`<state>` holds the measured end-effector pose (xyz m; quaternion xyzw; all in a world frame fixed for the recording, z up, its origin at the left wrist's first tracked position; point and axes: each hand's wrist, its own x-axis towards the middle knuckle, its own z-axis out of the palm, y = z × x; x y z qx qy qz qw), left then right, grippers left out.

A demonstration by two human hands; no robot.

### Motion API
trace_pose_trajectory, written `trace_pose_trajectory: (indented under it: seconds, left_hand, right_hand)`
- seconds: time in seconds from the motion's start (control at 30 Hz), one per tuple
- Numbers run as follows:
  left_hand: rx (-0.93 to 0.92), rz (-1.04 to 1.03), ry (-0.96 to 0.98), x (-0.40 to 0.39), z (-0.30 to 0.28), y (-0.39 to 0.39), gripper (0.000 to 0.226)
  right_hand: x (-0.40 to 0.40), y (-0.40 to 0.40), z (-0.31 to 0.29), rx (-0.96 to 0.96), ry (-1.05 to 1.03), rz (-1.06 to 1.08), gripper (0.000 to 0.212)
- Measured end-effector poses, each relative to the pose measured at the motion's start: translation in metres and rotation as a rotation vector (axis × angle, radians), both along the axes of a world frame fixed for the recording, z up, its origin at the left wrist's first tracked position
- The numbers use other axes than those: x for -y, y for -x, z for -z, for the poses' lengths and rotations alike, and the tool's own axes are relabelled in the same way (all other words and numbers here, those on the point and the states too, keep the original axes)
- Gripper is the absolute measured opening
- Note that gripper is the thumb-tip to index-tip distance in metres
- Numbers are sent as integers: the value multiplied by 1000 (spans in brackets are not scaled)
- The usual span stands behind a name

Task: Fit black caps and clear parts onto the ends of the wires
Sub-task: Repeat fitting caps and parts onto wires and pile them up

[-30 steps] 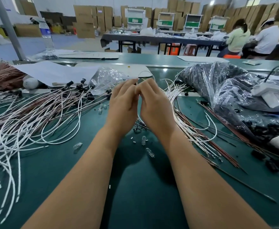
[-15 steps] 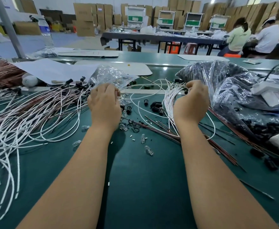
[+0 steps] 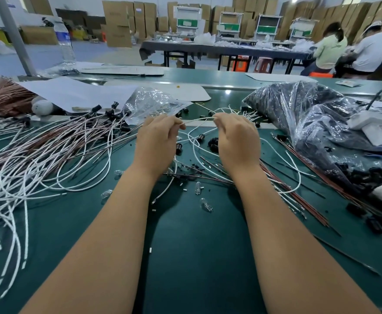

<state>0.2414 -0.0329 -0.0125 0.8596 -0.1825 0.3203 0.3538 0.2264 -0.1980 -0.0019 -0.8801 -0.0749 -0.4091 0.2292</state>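
Note:
My left hand (image 3: 157, 141) and my right hand (image 3: 236, 141) are raised over the green table, a short way apart. Between them stretches a thin white wire (image 3: 199, 120); each hand pinches one end of that span with curled fingers. Loose black caps (image 3: 201, 138) lie on the table just beyond my hands. Small clear parts (image 3: 198, 188) lie scattered nearer to me. A big heap of white and brown wires (image 3: 45, 159), several with black caps fitted, covers the left side. More loose wires (image 3: 282, 177) lie under and right of my right wrist.
A clear bag of small parts (image 3: 149, 103) sits behind my left hand. A large plastic bag of black caps (image 3: 316, 123) fills the right side, with a white device (image 3: 375, 128) on it. White sheets (image 3: 72, 91) lie at the back. Two people sit at a far table.
My hands were touching, then swung wide apart, and have now come back toward each other with the white wire pinched between them.

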Motion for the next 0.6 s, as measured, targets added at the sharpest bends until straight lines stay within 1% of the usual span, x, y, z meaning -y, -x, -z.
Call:
trace_pose_trajectory:
  seconds: [0.07, 0.17, 0.23, 0.27, 0.3, 0.33, 0.4, 0.47, 0.6]
  left_hand:
    - [-121, 88, 172, 0, 0, 1, 15]
    - [-297, 152, 401, -2, -2, 0, 13]
    - [-390, 214, 557, -4, -4, 0, 11]
    - [-401, 233, 592, -5, -4, 0, 9]
    - [-392, 240, 582, -6, -4, 0, 8]
    - [-371, 236, 533, -7, -2, 0, 7]
    - [-320, 220, 405, -7, 0, 0, 9]
    - [-275, 200, 316, -5, 1, -1, 8]
    - [-163, 130, 75, -4, 3, -1, 5]
  right_hand:
    - [2, 0, 1, 0, -26, 46, 22]
    - [3, -3, 3, 3, -18, 152, 22]
    - [6, -6, 4, -51, -16, 188, 23]
    - [8, -7, 5, -95, -13, 180, 24]
    - [8, -7, 5, -137, -7, 151, 25]
    - [6, -5, 5, -162, 11, 104, 28]
    - [1, -3, 4, -152, 74, -14, 36]
    - [-5, -3, 4, -117, 117, -90, 35]
    - [-7, -2, 3, -121, 135, -112, 31]
